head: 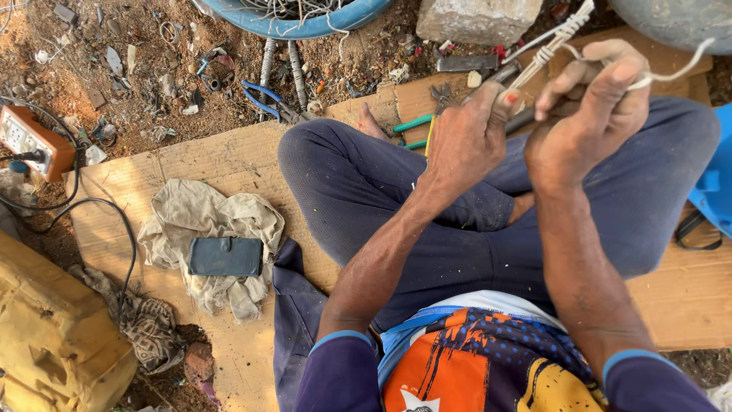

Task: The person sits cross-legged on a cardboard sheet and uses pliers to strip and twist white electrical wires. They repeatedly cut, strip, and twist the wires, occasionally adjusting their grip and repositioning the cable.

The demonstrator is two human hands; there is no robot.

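Cardboard sheet (229, 160) on dirt ground, carrying a crumpled beige cloth (200, 221) near its left edge, dark wallet (226, 256) on top of the cloth. Orange power strip (30, 140) off the sheet's left corner, black cable plugged in. Blue-handled pliers (268, 98) just past the far edge. Blue basin (293, 23) beyond. Grey stone block (476, 19) beside it. Yellow sack (53, 336) at bottom left.

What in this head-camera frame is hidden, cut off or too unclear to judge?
Head view only:
- Dark tool: the left hand and right hand cover most of it, so its kind is unclear.
- White twisted wire: its upper end leaves the top edge.
- Blue basin: cut by the top edge; contents partly seen.
- Small scraps on the dirt: too small to identify.
- Yellow bag: cropped at the left edge.
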